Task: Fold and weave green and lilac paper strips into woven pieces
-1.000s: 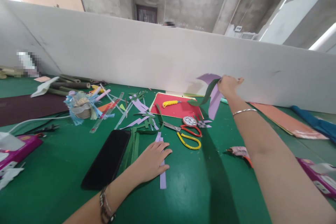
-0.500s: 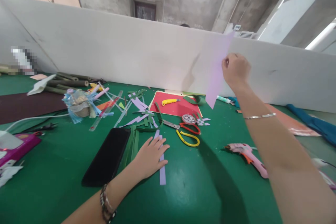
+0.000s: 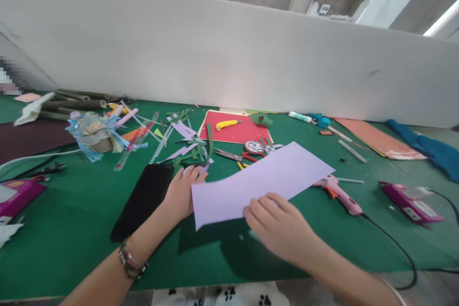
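Paper takes up the middle of my head view: a long, plain, pale purple paper sheet (image 3: 263,179), raised above the glossy green surface (image 3: 82,258), with dark shadow below. My right hand (image 3: 274,222) pinches its lower edge, fingers curled over the upper face. My left hand (image 3: 182,191) lies just beside the sheet's left end, fingers loosely spread toward scattered narrow purple and green paper strips (image 3: 184,129).

I see a firm hold at one edge only, so a hard squeeze there could crease the sheet. Its right corner overlaps the front of a pink glue gun with an orange trigger (image 3: 342,195); if the nozzle is hot, contact could mark the paper or smear glue on it. Steel scissors with red and yellow handles (image 3: 229,155) poke out past the upper edge, and a low sweep could snag on them. Should my left hand slide, strips might scatter.

My right thumb is out of sight, as is my left, so I can't tell whether the left hand touches the sheet. The paper hides most of the scissor handles and the nozzle. A magenta box (image 3: 25,196) is cut off at the left border; mosaic blocks obscure something above it.
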`<state>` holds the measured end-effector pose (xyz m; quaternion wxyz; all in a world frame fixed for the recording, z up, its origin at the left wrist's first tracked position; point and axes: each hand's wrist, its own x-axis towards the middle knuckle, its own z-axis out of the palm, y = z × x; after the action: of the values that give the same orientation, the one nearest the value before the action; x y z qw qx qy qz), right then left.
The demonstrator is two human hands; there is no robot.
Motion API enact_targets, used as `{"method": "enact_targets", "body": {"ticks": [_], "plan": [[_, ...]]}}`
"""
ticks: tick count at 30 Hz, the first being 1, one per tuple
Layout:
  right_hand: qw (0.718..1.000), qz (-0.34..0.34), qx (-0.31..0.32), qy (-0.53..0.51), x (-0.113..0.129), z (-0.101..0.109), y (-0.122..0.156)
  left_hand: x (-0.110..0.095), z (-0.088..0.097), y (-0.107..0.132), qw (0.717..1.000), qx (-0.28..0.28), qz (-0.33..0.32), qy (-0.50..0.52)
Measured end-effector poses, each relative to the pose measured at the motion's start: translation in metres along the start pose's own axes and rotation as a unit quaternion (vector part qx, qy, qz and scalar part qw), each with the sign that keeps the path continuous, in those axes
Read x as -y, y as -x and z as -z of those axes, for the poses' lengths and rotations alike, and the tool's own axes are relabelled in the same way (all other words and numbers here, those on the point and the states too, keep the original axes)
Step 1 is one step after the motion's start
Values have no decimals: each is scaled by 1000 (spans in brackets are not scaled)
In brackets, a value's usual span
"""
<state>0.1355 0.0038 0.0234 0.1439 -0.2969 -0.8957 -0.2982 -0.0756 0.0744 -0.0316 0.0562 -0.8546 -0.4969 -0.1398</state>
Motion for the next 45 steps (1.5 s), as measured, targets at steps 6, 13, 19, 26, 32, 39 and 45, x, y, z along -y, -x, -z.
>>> {"method": "enact_targets", "body": {"ticks": [6,13,19,26,32,39,45], "plan": [[988,-72,95,-99,42,-26,25,6,32,2,995,65,15,-80],[976,-125,91,-153,60,-31,11,-32,46,38,973,132,-153,111],[956,-136,113,-235,58,-25,13,-32,27,55,974,154,-143,83],[918,-171,196,-300,15,-8,41,-27,35,58,968,146,-133,154],[896,-157,300,-288,-11,1,39,-35,43,49,964,169,-89,186],[940,-166,228,-190,-5,-36,35,-41,32,40,984,170,-14,45],[946,-215,176,-166,3,-47,38,-46,25,38,989,144,12,-20]]}}
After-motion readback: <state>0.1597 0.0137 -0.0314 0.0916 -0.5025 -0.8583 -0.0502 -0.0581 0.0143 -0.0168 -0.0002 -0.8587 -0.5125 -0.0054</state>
